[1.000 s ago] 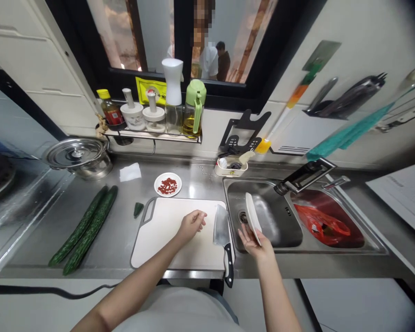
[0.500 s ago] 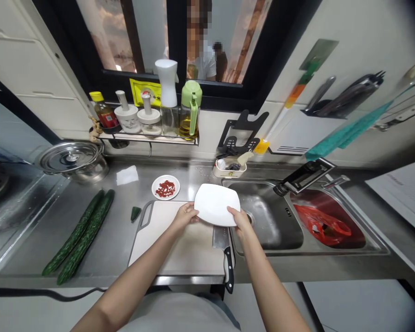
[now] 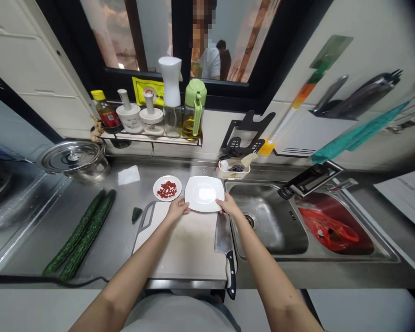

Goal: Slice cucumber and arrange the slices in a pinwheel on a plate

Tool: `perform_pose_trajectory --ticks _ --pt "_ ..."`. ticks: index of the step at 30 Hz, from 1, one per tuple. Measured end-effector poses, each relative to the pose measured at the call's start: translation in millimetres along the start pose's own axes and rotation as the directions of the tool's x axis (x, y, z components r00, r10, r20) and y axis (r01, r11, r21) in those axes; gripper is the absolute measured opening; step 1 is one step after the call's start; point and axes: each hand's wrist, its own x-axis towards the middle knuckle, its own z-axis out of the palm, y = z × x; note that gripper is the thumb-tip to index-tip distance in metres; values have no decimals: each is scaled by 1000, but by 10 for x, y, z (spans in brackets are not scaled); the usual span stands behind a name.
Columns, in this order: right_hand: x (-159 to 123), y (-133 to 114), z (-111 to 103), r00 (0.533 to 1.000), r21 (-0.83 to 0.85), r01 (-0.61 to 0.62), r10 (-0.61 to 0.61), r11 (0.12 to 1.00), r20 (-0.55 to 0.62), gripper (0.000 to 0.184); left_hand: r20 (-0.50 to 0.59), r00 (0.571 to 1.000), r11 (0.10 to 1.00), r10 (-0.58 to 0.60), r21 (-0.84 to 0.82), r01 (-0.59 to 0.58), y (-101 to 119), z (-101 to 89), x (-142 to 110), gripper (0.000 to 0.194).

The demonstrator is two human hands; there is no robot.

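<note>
A white squarish plate is held level at the far edge of the white cutting board. My left hand grips its left rim, and my right hand grips its right rim with the thumb on top. Just left of it is a small round dish of red pieces. A kitchen knife rests on the board's right side, its black handle past the front edge. Two cucumbers lie on the steel counter at the left, and a cut cucumber end is beside the board.
At the right is a double sink with a black faucet and a red plastic bag. A lidded pot stands back left near a white napkin. Bottles and jars fill a wall rack.
My right hand brought the plate from over the sink, tilted on edge, to above the board. My left hand took its other side, and both moved it back beside the round dish.
</note>
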Motion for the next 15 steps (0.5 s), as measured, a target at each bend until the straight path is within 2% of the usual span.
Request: perform_pose_trajectory --ticks 3,7,10,15 --pt "151 20 82 1000 -40 -14 14 999 7 35 -56 998 992 27 122 -20 20 -20 102 38" --pt "305 64 169 999 -69 -41 42 997 15 29 -69 996 975 64 218 -48 34 -41 190 23" --pt "381 76 194 999 -67 -50 51 997 15 28 -78 994 976 73 211 -55 14 -46 236 19" --pt "443 51 200 997 -66 -74 76 995 15 27 -89 993 985 79 158 -65 -39 -36 293 24"
